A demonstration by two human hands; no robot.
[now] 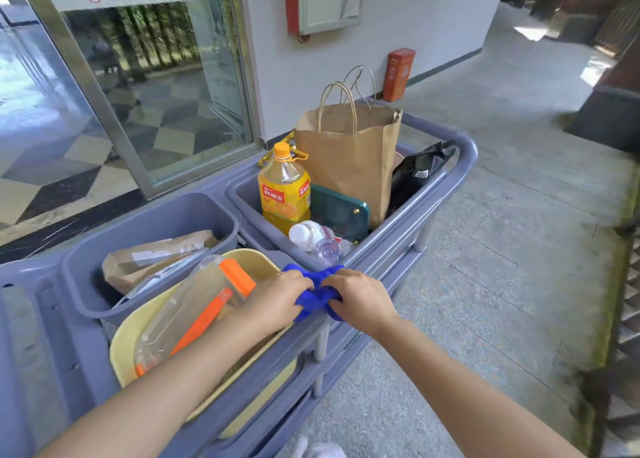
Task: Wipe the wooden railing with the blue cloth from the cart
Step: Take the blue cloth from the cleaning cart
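The blue cloth (317,293) is bunched on the near rim of the grey cart (446,177) and is gripped from both sides — the left hand (277,298) is closed on its left end, the right hand (360,300) on its right end, fingers curled into the fabric. The cloth's long axis is seen to run along the rim, from one hand to the other, so neither hand is nearer; it is held between them. The wooden railing appears to be the dark structure at the far right of the cart (623,319), across open paving, though it is blurred and cannot be made out with certainty. Just left of the cloth a yellow basin (131,336) is seen with a clear jug (187,315) lying in it; beyond the cloth, small plastic bottles (313,239), an orange drink bottle (284,187) and a paper bag (349,159) stand in the cart's far bin. Nothing is judged to block a lift up and away to the right — only the rim beneath.
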